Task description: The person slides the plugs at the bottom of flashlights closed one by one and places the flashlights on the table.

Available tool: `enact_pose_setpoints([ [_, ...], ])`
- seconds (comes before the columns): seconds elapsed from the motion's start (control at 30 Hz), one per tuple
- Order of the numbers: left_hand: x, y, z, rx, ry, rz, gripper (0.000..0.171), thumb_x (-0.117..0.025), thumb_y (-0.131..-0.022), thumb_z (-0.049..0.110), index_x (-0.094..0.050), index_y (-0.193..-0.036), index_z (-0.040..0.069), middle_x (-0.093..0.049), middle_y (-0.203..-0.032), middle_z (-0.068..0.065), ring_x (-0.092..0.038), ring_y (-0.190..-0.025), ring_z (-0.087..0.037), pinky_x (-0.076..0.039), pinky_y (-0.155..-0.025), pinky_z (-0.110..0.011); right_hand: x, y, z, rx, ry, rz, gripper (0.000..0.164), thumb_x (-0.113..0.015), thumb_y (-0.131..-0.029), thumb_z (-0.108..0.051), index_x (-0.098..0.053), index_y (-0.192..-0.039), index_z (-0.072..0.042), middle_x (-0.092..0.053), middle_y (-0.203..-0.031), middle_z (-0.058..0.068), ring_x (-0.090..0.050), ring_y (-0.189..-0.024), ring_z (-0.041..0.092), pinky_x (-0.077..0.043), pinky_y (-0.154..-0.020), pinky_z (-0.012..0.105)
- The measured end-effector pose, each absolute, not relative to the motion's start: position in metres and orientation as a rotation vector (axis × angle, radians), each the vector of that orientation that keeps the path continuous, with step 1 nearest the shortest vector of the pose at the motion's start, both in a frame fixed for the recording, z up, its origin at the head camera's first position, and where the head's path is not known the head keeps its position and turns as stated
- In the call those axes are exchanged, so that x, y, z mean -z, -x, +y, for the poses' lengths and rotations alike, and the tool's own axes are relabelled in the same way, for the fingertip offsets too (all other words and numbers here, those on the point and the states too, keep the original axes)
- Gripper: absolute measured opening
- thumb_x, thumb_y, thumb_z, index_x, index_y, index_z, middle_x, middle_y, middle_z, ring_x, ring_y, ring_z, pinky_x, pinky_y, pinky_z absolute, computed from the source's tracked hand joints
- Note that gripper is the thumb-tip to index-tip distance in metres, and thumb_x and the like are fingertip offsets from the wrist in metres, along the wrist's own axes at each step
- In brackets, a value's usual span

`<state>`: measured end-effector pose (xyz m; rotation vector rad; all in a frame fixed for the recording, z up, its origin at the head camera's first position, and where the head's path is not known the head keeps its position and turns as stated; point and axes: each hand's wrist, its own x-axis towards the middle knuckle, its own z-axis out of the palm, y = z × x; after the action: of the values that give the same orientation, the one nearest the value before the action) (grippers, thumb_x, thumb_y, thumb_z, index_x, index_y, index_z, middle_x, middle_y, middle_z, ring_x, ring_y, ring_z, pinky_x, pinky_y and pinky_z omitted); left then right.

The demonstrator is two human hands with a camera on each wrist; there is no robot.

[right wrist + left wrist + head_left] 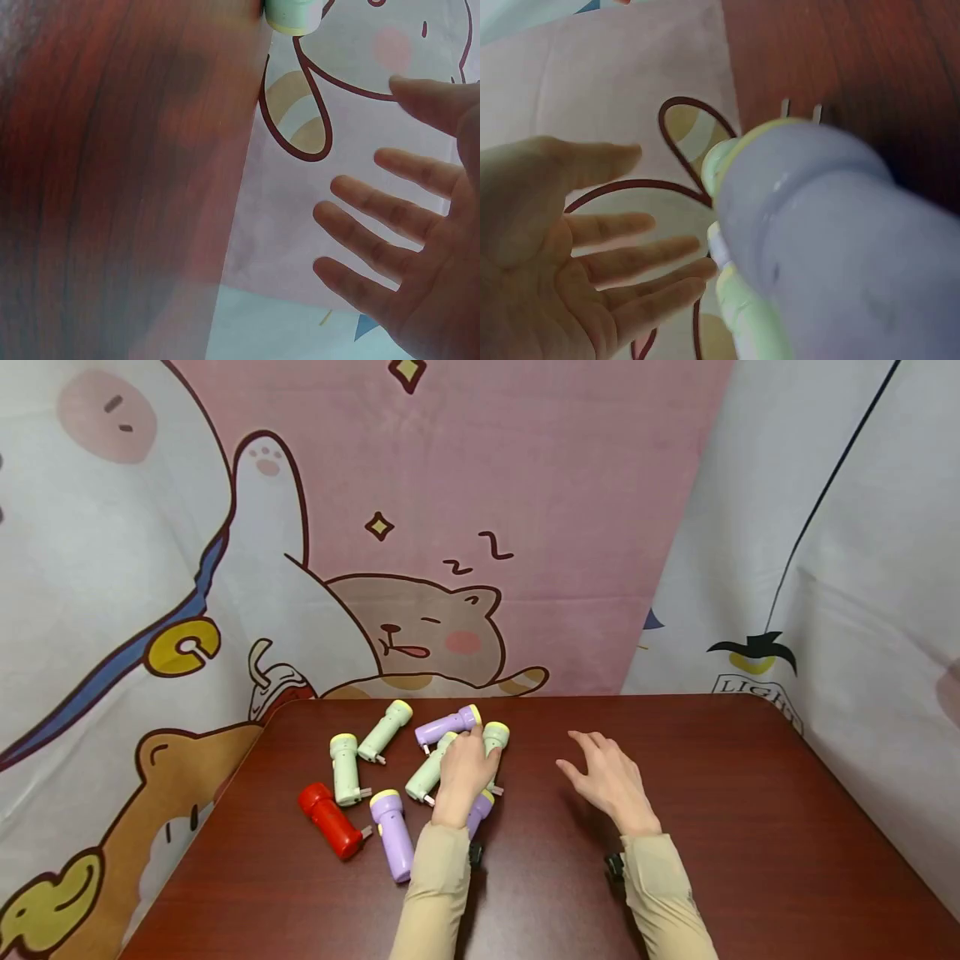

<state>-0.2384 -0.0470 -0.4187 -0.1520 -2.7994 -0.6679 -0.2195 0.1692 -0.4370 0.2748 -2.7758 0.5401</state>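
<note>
The left hand (463, 772) is positioned over a group of flashlights on the dark wooden table (750, 827). Its fingers are extended and slightly parted, with the thumb held away from them; whether any flashlight is touched cannot be told. In the head view, the hand is flanked by a green flashlight (427, 774) on its left and another green flashlight (495, 738) on its right (the latter partly hidden). A purple flashlight (442, 728) is seen just beyond the fingers, and a second purple flashlight (479, 812) is partly covered by the wrist. Farther left, a red flashlight (331, 822) is found lying at a slant. The right hand (611, 781) is held well apart from the group, its fingers spread and its thumb set off. A cartoon-printed sheet (585, 510) is hung behind the table.
</note>
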Motion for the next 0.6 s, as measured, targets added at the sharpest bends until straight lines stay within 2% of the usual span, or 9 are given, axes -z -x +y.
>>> enact_pose_setpoints([
  [0.2,0.427,0.250,-0.038,0.642,0.068,-2.881,0.023,-0.071,-0.080,0.016,-0.063,-0.090,-0.004,-0.068,-0.087,-0.023,-0.067,-0.077,-0.038,-0.052,-0.061,-0.045,0.438,0.216,0.169,-0.551,-0.311,-2.783,0.041,-0.066,-0.086,-0.033,-0.063,-0.120,-0.010,-0.064,-0.116,0.014,-0.062,-0.104,0.034,-0.051,-0.079,0.051],
  [0.33,0.431,0.256,-0.034,0.611,0.016,-2.945,0.015,-0.072,-0.076,0.013,-0.064,-0.076,0.001,-0.069,-0.083,-0.019,-0.067,-0.076,-0.034,-0.052,-0.059,-0.042,0.439,0.215,0.168,-0.559,-0.334,-2.791,0.037,-0.067,-0.086,-0.031,-0.065,-0.116,-0.011,-0.065,-0.113,0.012,-0.064,-0.100,0.033,-0.052,-0.077,0.050],
  [0.4,0.432,0.258,-0.033,0.595,-0.001,-2.972,0.016,-0.075,-0.075,0.014,-0.064,-0.071,0.003,-0.069,-0.082,-0.018,-0.067,-0.074,-0.033,-0.051,-0.057,-0.041,0.440,0.214,0.167,-0.561,-0.344,-2.793,0.035,-0.067,-0.086,-0.030,-0.065,-0.115,-0.011,-0.066,-0.111,0.012,-0.065,-0.098,0.032,-0.052,-0.076,0.049],
  [0.6,0.433,0.260,-0.030,0.564,-0.003,-3.013,0.017,-0.078,-0.073,0.014,-0.066,-0.072,0.004,-0.068,-0.083,-0.017,-0.067,-0.075,-0.031,-0.052,-0.057,-0.039,0.439,0.213,0.165,-0.567,-0.361,-2.784,0.032,-0.067,-0.086,-0.028,-0.067,-0.113,-0.011,-0.067,-0.107,0.010,-0.066,-0.094,0.031,-0.052,-0.073,0.048],
])
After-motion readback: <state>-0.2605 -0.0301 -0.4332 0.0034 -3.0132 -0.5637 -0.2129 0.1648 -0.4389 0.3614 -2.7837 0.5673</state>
